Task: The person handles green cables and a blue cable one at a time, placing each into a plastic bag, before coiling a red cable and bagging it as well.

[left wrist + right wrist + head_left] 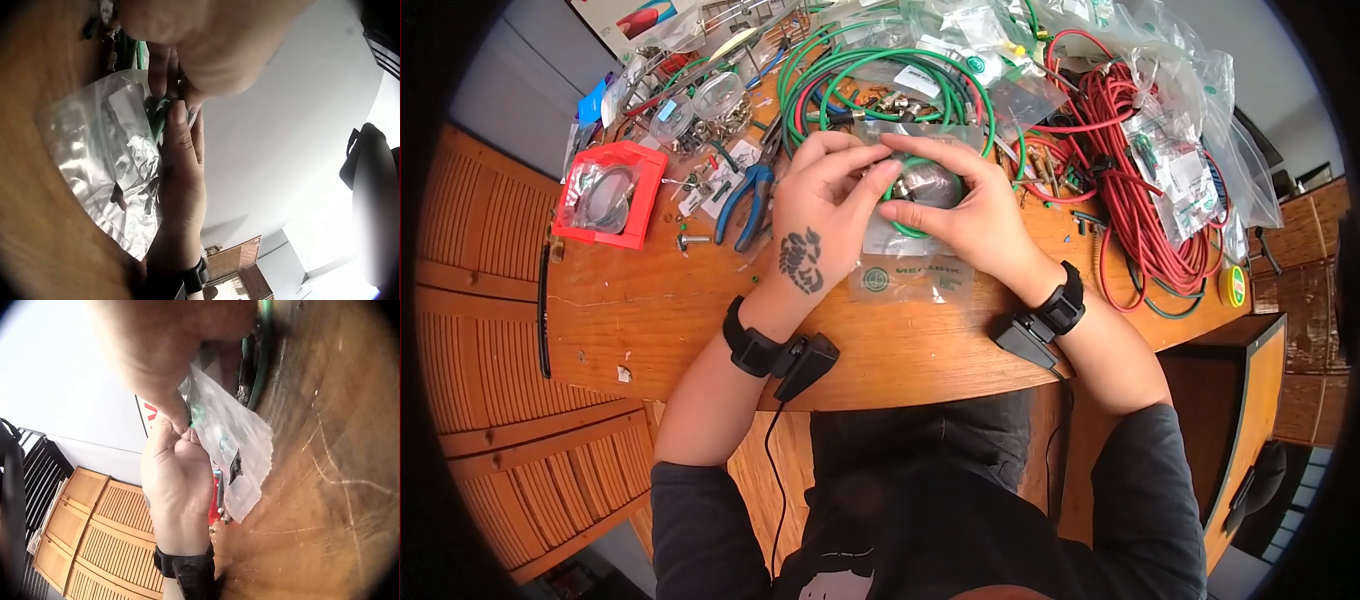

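Both hands meet over a clear plastic bag [912,278] with green print near the middle of the table. My left hand [825,195] has its fingers bent and its thumb and fingertips together at the left of a green cable coil [908,230]. My right hand [975,205] curves round the coil's right side, thumb at the front and fingers at the back, pinching it. Small metal connectors show between the hands. In the left wrist view the bag [115,150] hangs below the fingertips; the right wrist view also shows the bag [234,447]. What the left fingertips pinch is largely hidden.
Blue-handled pliers [745,210] and a red bin [647,205] with a bag inside lie to the left. Behind the hands are more green cables [880,62]. A red cable bundle [1108,130], plastic bags and a small yellow-green container [1232,286] occupy the right side.
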